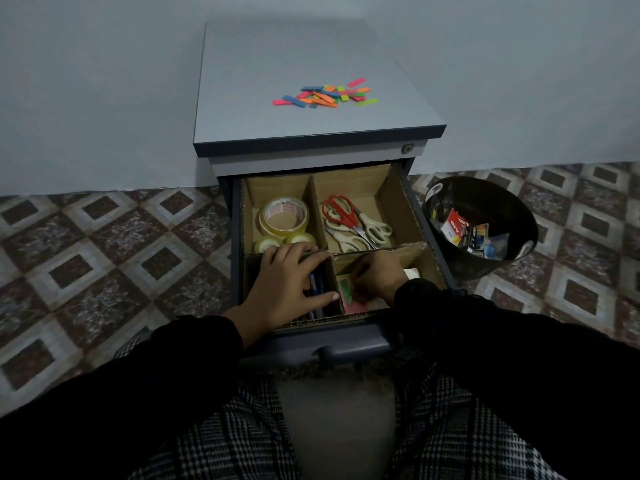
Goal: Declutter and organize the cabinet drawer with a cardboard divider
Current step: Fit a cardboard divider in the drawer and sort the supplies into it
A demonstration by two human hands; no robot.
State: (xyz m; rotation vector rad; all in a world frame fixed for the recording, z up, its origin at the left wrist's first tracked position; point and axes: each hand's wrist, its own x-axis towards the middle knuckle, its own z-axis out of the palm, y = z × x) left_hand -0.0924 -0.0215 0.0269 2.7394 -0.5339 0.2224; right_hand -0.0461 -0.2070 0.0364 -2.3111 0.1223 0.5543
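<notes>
The open cabinet drawer (349,336) holds a cardboard divider (398,206) with four compartments. Tape rolls (284,216) lie in the back left one, scissors (353,221) in the back right one. Pens (317,287) fill the front left compartment, where my left hand (287,289) rests flat on the divider's walls, fingers spread. My right hand (377,275) reaches into the front right compartment, fingers curled down onto pink and green sticky notes (348,294); whether it grips them I cannot tell. A white item (412,273) shows beside that hand.
Several coloured sticky tabs (325,95) lie scattered on the grey cabinet top (277,64). A black waste bin (485,220) with discarded packaging stands on the patterned tile floor right of the drawer. A plain wall rises behind the cabinet.
</notes>
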